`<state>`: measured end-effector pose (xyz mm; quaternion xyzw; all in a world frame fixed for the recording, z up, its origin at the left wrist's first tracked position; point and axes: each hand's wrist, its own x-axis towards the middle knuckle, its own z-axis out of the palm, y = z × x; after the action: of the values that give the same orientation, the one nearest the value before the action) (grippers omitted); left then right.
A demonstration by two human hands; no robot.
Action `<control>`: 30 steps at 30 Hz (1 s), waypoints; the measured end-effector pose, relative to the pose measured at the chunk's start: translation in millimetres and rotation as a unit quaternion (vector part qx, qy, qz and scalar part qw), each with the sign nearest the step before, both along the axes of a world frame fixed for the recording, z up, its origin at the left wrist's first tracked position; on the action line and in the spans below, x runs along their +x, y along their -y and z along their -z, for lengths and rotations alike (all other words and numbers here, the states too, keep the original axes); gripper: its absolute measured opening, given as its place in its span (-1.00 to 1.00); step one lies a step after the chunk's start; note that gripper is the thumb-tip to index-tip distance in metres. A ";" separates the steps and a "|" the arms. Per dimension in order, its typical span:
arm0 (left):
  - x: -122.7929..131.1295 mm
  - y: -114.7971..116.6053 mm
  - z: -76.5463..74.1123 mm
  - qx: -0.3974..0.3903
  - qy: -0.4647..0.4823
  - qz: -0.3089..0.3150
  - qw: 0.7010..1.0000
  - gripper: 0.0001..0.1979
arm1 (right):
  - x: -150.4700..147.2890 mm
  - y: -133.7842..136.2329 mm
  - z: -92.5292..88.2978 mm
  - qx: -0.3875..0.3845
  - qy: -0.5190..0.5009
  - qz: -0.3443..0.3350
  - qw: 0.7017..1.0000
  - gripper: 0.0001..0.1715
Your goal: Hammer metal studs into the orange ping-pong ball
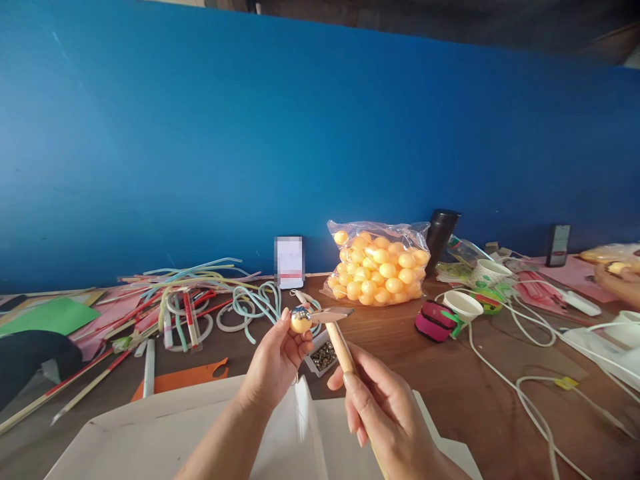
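My left hand (280, 357) is closed around a yellow-orange ball (301, 321) whose upper side is covered with shiny silver metal pieces. My right hand (377, 403) grips the wooden handle of a small hammer (341, 347). The hammer's metal head is level with the ball and close to its right side; I cannot tell whether they touch. Below and behind the hands is a small white box (323, 359) of shiny metal bits, partly covered by my left fingers. A clear plastic bag (377, 263) of many yellow-orange balls stands behind the hammer.
White sheets (165, 433) lie under my forearms. Coloured tubes and sticks (190, 310) are heaped left. A phone (290, 262) leans on the blue wall (300, 133). A black bottle (443, 237), paper cup (463, 306), pink pouch (434, 321) and white cables (530, 393) are right, with another person's hand (620, 283) beyond.
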<state>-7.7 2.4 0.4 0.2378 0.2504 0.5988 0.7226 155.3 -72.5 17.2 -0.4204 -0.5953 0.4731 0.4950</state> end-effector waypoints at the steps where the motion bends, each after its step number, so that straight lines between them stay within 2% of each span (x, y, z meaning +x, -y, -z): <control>1: 0.1 0.3 0.4 0.005 -0.006 -0.001 1.000 -0.70 | -0.2 -0.8 -0.2 -0.001 0.005 -0.003 1.000 -0.52; 10: 1.7 1.9 -0.7 0.046 -0.045 -0.021 0.998 -0.65 | -2.5 -1.2 -1.4 0.006 0.034 -0.009 0.999 -0.49; 18: 2.4 0.3 0.8 0.050 -0.048 -0.043 0.997 -0.65 | -1.3 -2.3 -0.4 -0.012 0.028 -0.003 1.000 -0.46; 30: 3.0 3.2 -1.4 0.055 -0.110 -0.058 0.991 -0.60 | -1.2 -3.0 -1.4 -0.015 0.033 -0.002 0.999 -0.50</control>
<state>-4.7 -0.8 1.8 0.3271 0.3085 0.6227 0.6404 154.1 -69.5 18.5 -0.4415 -0.6051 0.4688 0.4680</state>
